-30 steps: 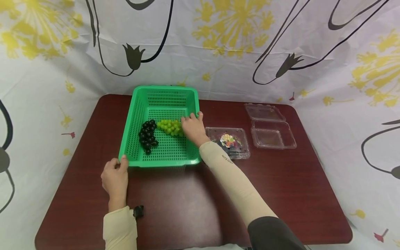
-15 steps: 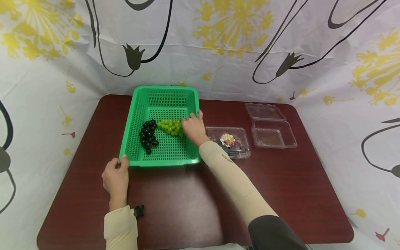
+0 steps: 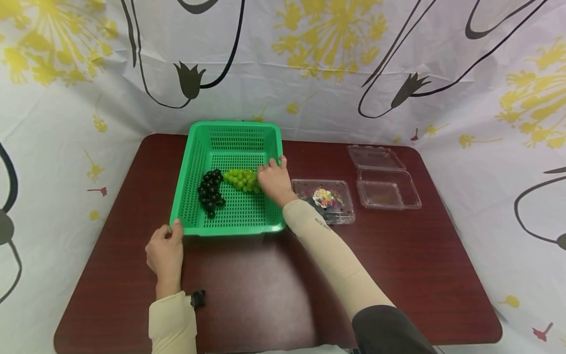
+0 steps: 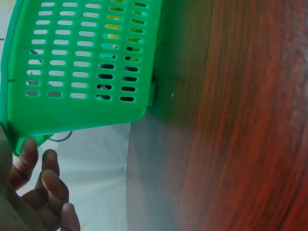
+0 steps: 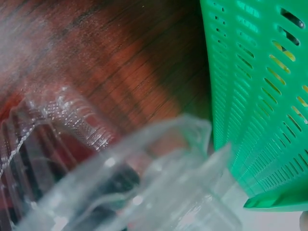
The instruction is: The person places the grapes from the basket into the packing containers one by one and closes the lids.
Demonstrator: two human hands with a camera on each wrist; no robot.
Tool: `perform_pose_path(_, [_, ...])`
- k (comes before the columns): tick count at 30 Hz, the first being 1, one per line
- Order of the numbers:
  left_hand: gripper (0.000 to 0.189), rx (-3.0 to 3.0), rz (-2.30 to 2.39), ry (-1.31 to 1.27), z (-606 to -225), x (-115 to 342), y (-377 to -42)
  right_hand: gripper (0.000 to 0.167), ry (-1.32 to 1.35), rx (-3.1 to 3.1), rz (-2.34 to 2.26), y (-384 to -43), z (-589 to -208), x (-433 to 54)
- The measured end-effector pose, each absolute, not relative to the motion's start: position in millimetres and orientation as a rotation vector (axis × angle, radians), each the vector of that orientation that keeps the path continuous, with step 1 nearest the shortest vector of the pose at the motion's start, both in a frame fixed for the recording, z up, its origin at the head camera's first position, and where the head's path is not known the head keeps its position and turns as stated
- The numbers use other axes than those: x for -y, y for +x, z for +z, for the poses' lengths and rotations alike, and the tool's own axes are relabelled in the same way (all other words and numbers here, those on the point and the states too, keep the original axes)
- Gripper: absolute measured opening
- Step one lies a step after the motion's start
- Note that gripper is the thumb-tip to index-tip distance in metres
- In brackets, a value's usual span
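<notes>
A green perforated plastic basket (image 3: 234,230) stands on the table, with a bunch of black grapes (image 3: 210,192) and a bunch of green grapes (image 3: 240,180) inside. At its near left corner, my left hand (image 3: 165,253) pinches the rim between thumb and forefinger; the left wrist view shows the other fingers curled below it. My right hand (image 3: 275,182) grips the right rim beside the green grapes and covers part of them. Only a fingertip (image 5: 304,221) of that hand shows in the right wrist view.
Right of the basket lies a closed clear clamshell box (image 3: 340,189) with a flower-like label and dark contents. Farther right sits an open clear clamshell box (image 3: 380,194). A patterned white cloth (image 3: 247,49) hangs behind the dark red table (image 3: 247,295).
</notes>
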State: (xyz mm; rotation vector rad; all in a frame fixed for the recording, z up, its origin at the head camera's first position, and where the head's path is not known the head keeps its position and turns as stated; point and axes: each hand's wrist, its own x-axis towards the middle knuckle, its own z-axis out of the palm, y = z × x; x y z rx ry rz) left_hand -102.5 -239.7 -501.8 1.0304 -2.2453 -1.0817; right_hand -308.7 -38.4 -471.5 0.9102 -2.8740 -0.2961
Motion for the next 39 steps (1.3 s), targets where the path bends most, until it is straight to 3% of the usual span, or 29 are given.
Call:
perform_pose_path(7, [0.053, 2.244, -1.082, 1.048, -502.0, 240.0, -103.1, 0.021, 0.886, 2.823, -0.159, -308.1, -472.5, 35.9])
perform_pose_path(14, [0.053, 2.264, -1.072, 1.048, -501.6, 239.8, -101.1, 0.013, 0.852, 2.798, 0.069, -304.5, -473.4, 30.3])
perform_pose_path(21, [0.054, 2.278, -1.08, 1.047, -498.3, 238.6, -101.2, 0.022, 0.826, 2.851, 0.249, -305.0, -469.9, 28.2])
perform_pose_path(25, [0.056, 2.284, -1.115, 1.044, -497.5, 236.8, -101.4, 0.015, 0.777, 2.876, 0.352, -306.6, -465.9, 27.7])
perform_pose_path(30, [0.058, 2.322, -1.134, 1.019, -497.2, 237.1, -96.3, 0.01, 0.746, 2.876, 0.5, -305.0, -453.3, 29.3])
perform_pose_path(39, [0.054, 2.481, -1.265, 0.944, -498.3, 220.0, -73.1, 0.016, 0.723, 2.805, 0.822, -298.1, -423.0, 15.9])
